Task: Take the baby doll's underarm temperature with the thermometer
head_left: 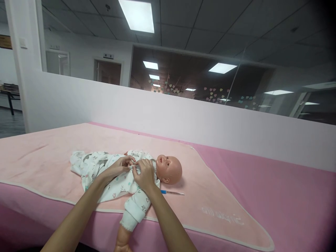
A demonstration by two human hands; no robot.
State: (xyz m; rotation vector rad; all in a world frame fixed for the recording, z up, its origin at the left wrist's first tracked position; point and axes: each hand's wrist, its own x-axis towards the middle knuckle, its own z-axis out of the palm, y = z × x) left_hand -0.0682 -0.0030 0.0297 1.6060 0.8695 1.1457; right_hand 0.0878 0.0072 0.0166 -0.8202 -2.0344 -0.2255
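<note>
A baby doll (170, 169) lies on its back, its bald head to the right. It wears a white printed baby outfit (119, 187) whose lower part spreads out flat on the left. At the doll's chest my left hand (121, 166) pinches the front edge of the cloth. Close beside it, my right hand (144, 173) also has its fingers closed on the same front edge. Whether a snap or tie is between the fingertips is too small to tell. One doll arm hangs toward me over the bed's front edge. A thermometer with a blue end (172, 192) lies near the doll's head.
Beneath the doll a peach blanket (210, 196) with white trim covers much of the pink padded surface (288, 189). A low white wall (183, 115) with glass above runs along the back. A dark table (10, 94) stands far left.
</note>
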